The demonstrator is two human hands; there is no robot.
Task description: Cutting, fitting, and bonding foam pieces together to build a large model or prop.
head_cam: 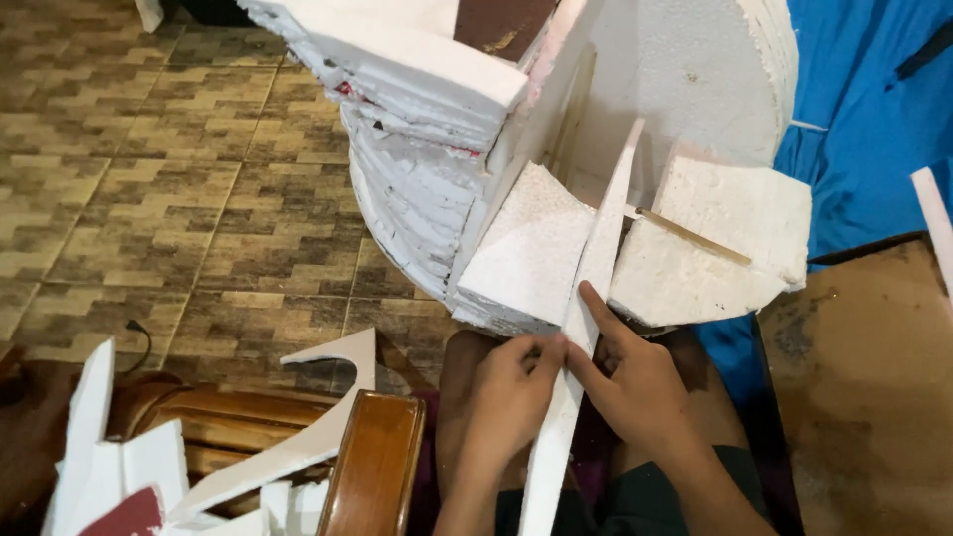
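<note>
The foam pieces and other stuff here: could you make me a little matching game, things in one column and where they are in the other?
Things:
1. long foam strip
2. thin wooden stick
3. blue cloth
4. curved foam offcut

Places:
A. upper right, behind the foam structure
B. lower left, leaning by the wooden furniture
C. pinched between the left hand and right hand
D. lying across the foam block right of the strip

Pairs: 1-C, 2-D, 3-A, 4-B
</note>
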